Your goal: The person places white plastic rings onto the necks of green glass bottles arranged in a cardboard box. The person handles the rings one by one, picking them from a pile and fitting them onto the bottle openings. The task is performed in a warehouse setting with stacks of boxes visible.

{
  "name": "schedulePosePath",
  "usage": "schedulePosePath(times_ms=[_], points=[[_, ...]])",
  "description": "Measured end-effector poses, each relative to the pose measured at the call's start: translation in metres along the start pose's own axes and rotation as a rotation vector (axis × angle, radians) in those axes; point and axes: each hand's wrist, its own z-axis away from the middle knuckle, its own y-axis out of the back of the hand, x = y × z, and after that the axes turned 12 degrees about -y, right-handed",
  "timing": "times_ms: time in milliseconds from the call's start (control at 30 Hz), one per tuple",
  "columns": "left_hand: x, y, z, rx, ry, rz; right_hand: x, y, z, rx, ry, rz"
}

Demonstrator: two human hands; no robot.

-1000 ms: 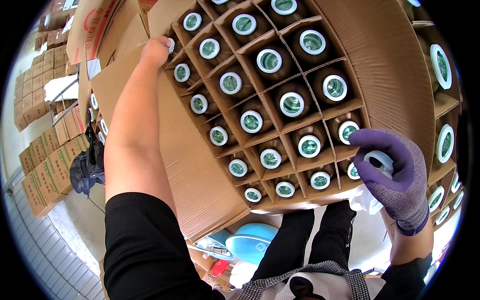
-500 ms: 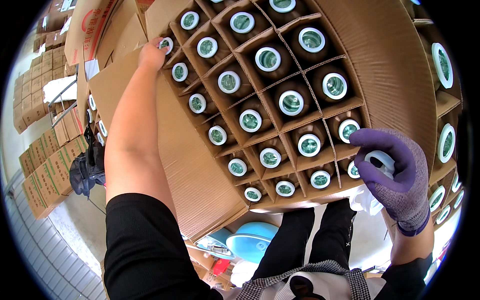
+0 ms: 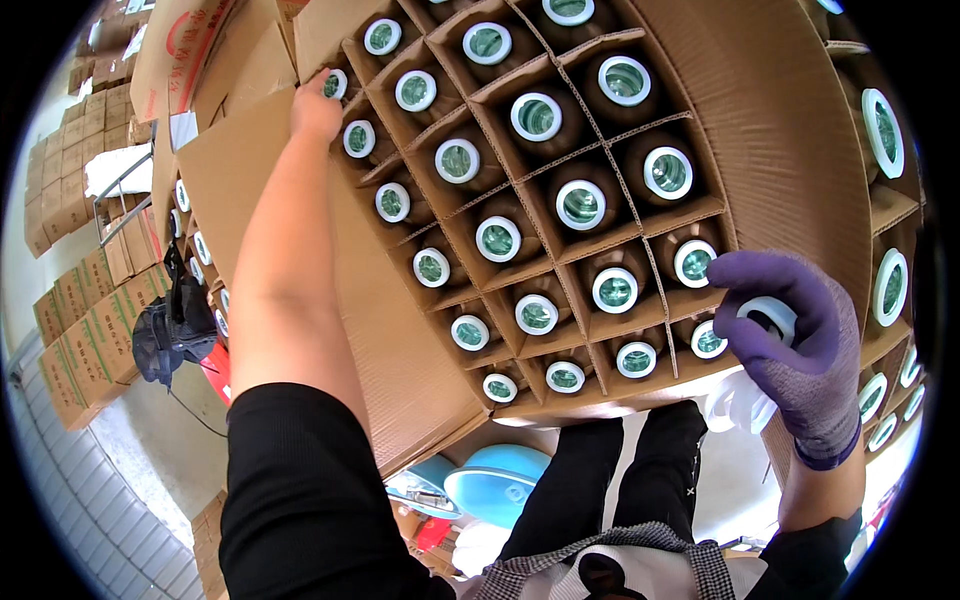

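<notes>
A large cardboard box [image 3: 735, 235] holds glass liners [image 3: 582, 205] in divider cells, each open mouth wearing a white ring. At the far left corner, my bare left hand [image 3: 318, 108] has its fingers curled against the white ring [image 3: 337, 83] on a liner's mouth. My right hand [image 3: 795, 340], in a purple-coated glove, is closed around a stack of loose white rings [image 3: 742, 402], which hangs below the palm. One ring shows between thumb and forefinger. That hand hovers by the box's near right corner, beside a ringed liner mouth [image 3: 708, 340].
An opened box flap [image 3: 385, 370] lies along the left side. More liners [image 3: 890, 287] stand in a box at right. Blue basins [image 3: 500, 480] sit below, near my legs. Stacked cartons [image 3: 95, 335] and a black bag [image 3: 172, 325] are at left.
The fingers of my left hand have slid off the top of the ring toward its left side, uncovering more of it. My right hand keeps its grip, and the view has shifted slightly.
</notes>
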Motion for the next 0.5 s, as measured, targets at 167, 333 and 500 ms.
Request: schedulePosePath(times_ms=[167,333,500], points=[[0.065,-0.001,0.011,0.012,0.151,-0.230,-0.001,-0.002,0.001,0.055,-0.055,-0.080],[0.040,-0.023,0.004,-0.066,0.055,-0.261,0.005,-0.002,-0.003,0.045,-0.016,-0.144],[0.026,-0.023,-0.008,-0.170,0.112,-0.332,0.008,0.003,-0.001,0.077,-0.016,-0.064]])
